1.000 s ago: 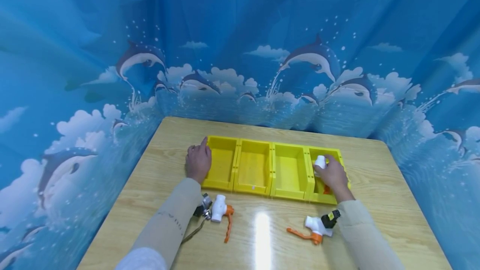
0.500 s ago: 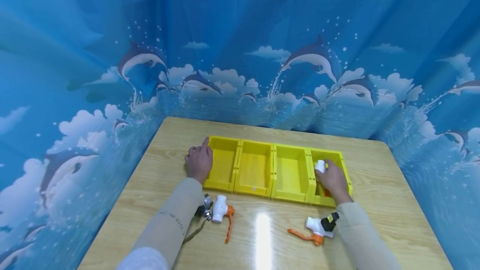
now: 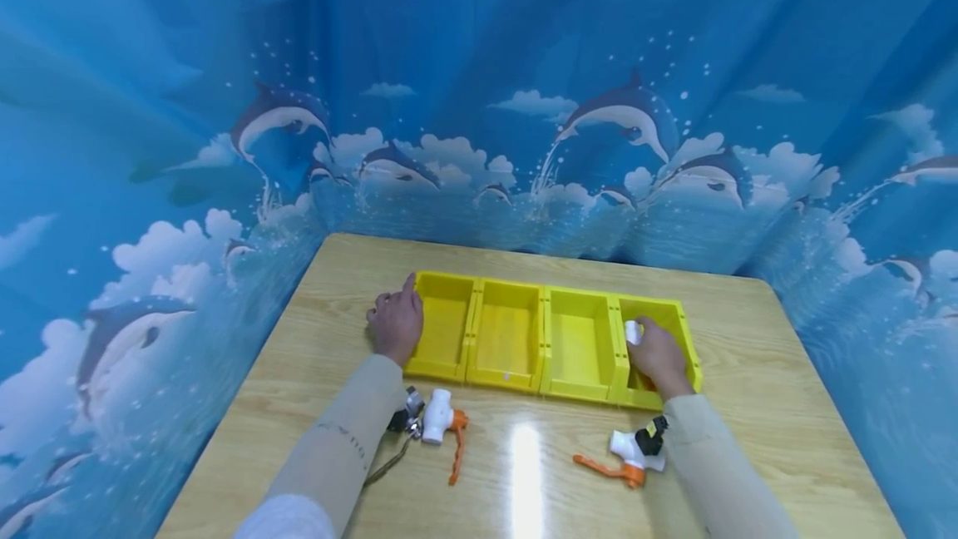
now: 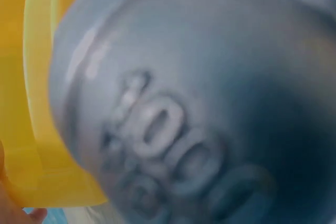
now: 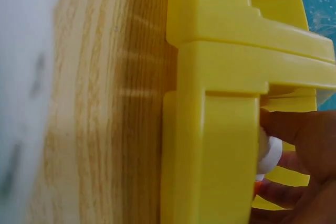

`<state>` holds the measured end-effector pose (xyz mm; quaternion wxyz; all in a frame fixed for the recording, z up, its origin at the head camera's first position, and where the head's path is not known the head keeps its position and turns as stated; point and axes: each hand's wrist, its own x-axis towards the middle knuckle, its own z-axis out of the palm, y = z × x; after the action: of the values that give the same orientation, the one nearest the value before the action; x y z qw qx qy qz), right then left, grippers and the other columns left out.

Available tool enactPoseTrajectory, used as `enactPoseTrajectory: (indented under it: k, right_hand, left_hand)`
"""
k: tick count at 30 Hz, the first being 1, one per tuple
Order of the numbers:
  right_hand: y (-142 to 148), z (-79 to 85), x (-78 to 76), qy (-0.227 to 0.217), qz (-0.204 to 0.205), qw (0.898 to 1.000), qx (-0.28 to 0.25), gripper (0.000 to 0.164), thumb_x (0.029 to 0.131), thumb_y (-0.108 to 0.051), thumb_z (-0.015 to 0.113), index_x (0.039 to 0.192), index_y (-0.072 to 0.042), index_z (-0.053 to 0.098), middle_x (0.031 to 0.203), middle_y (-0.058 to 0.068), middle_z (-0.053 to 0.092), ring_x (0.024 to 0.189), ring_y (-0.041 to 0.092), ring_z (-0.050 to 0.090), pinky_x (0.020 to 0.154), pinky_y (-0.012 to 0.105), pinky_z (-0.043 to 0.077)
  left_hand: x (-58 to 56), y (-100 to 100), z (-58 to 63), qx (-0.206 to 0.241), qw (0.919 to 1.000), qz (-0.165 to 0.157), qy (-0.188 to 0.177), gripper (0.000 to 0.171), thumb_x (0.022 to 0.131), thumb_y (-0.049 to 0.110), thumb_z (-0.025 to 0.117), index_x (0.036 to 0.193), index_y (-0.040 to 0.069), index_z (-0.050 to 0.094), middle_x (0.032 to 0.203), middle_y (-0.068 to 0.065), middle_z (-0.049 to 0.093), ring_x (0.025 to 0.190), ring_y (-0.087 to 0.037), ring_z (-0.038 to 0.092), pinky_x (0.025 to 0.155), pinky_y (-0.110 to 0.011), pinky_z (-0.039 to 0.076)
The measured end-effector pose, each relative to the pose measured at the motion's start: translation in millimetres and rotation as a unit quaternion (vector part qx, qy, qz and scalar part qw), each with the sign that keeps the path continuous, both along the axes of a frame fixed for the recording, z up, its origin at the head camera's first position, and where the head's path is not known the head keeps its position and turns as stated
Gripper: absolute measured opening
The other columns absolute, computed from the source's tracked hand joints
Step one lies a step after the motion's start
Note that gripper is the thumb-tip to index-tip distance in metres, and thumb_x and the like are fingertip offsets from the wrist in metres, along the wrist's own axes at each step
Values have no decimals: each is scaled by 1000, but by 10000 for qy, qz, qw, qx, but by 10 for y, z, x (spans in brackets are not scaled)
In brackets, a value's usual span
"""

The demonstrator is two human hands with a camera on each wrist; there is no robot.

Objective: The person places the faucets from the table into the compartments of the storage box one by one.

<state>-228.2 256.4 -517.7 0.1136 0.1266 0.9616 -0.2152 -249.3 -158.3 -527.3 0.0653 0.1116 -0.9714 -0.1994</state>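
Observation:
My right hand (image 3: 659, 356) reaches down into the rightmost compartment of the yellow bin row (image 3: 580, 393). Its thumb and fingers hold a white plastic ball valve (image 3: 633, 331), mostly hidden by the hand. A bit of orange shows just below the white body (image 5: 270, 156) in the right wrist view. At the far left end, my left hand (image 3: 397, 323) rests against the outer side of the bin row, index finger along the rim and other fingers bent, holding no object.
In front of the bins lie a white valve with an orange handle (image 3: 437, 418), a metal valve (image 3: 410, 410) partly behind the left sleeve, and another white valve (image 3: 627, 447) with a black part by the right sleeve. A dolphin-print curtain (image 3: 479, 106) surrounds the table.
My right hand has lowered the white ball valve deeper into the rightmost compartment, moving slightly toward me. My left hand has stayed at the bin's left end.

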Motion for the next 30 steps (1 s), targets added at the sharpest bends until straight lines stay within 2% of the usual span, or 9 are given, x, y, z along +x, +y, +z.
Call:
enactPoseTrajectory:
  k: [6, 11, 20, 26, 30]
  right_hand:
    - [-59, 26, -30, -171, 203, 9996, -48, 59, 99, -30, 51, 145, 0, 31, 132, 33, 41, 115, 45, 46, 94, 63, 40]
    - [-45, 14, -24, -158, 79, 9998, -94, 58, 99, -29, 51, 146, -1, 31, 135, 32, 38, 119, 46, 43, 96, 63, 38]
    - [-78, 30, 12, 27, -60, 9998, -175, 53, 100, -25, 49, 144, -2, 33, 133, 30, 41, 115, 46, 46, 94, 63, 40]
    - [-78, 15, 5, 22, -169, 9997, -169, 51, 100, -24, 50, 144, -4, 33, 134, 30, 39, 113, 47, 47, 94, 63, 39]
    - [-29, 17, 32, -1, -201, 9996, -207, 52, 100, -25, 50, 145, -5, 32, 136, 30, 37, 113, 48, 46, 94, 63, 39]
  left_hand:
    - [7, -37, 64, -12, 9999, -111, -60, 47, 107, 30, 30, 153, 23, 29, 125, -17, 62, 125, -43, 44, 99, -64, 34]
    - [-3, -41, 101, 111, 9992, -252, -291, 48, 107, 31, 30, 155, 25, 25, 126, -20, 61, 128, -45, 40, 101, -68, 29]
    - [-67, -79, 125, -63, 9968, -402, -681, 48, 106, 26, 32, 153, 20, 27, 134, -25, 50, 134, -47, 27, 99, -75, 17]
    - [-97, -67, 148, 9, 9969, -575, -535, 45, 104, 22, 37, 147, 10, 35, 143, -27, 39, 139, -47, 19, 101, -75, 16]
    - [-87, -10, 137, 183, 9977, -510, -418, 44, 104, 24, 36, 147, 11, 34, 144, -25, 40, 138, -45, 22, 102, -71, 22]
